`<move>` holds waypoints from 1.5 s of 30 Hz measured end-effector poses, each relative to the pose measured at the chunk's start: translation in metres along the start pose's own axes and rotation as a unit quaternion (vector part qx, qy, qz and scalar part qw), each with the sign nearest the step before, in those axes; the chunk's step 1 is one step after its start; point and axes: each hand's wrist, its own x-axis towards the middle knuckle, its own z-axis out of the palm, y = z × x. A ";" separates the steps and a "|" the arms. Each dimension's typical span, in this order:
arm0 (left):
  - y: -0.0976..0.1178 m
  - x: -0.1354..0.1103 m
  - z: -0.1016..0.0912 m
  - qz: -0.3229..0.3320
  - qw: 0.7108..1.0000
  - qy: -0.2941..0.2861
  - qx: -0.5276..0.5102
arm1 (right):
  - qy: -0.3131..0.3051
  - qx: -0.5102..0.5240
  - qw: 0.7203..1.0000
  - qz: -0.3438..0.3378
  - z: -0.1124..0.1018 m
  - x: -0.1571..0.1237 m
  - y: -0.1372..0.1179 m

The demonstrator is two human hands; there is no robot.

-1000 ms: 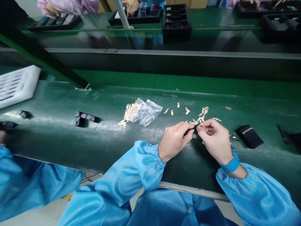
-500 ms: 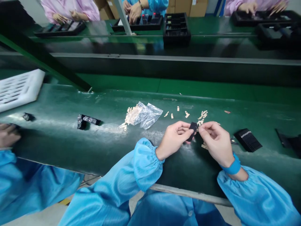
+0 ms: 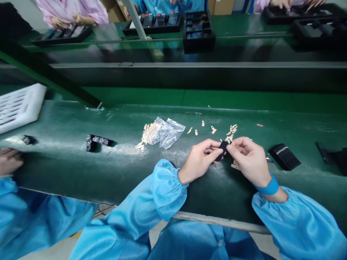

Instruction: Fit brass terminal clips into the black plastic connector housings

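My left hand (image 3: pixel 199 160) pinches a small black plastic part (image 3: pixel 223 148) over the dark green belt (image 3: pixel 81 162). Facing it, my right hand (image 3: pixel 251 160) has its fingertips closed against the same part from the right side. Several small beige metal tabs (image 3: pixel 231 130) lie scattered just beyond my hands. A clear plastic bag (image 3: pixel 166 131) with more tabs spilling from it rests to the left of them. Both my arms wear blue sleeves, and a blue band sits on my right wrist.
A black ribbed block (image 3: pixel 284 156) lies to my right and a black angled piece (image 3: pixel 97 141) to my left. A white slotted tray (image 3: pixel 18 106) sits far left. A neighbour's hand (image 3: pixel 9 161) rests at the left edge. Across the line, people work over black trays (image 3: pixel 199 27).
The black part has turned between my fingers, showing more of its face than a second ago. My hands stayed in the same spot. The neighbour's hand came into view at the left.
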 end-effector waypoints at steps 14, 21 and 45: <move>0.004 0.002 -0.003 -0.076 0.986 -0.071 -0.132 | -0.137 0.148 0.974 0.101 -0.012 0.000 0.004; 0.006 0.002 -0.006 -0.120 0.973 -0.102 -0.171 | -0.139 0.205 0.962 0.111 -0.008 -0.002 0.001; 0.010 0.005 -0.010 -0.146 0.967 -0.079 -0.195 | -0.077 0.100 0.992 0.000 -0.013 0.001 0.004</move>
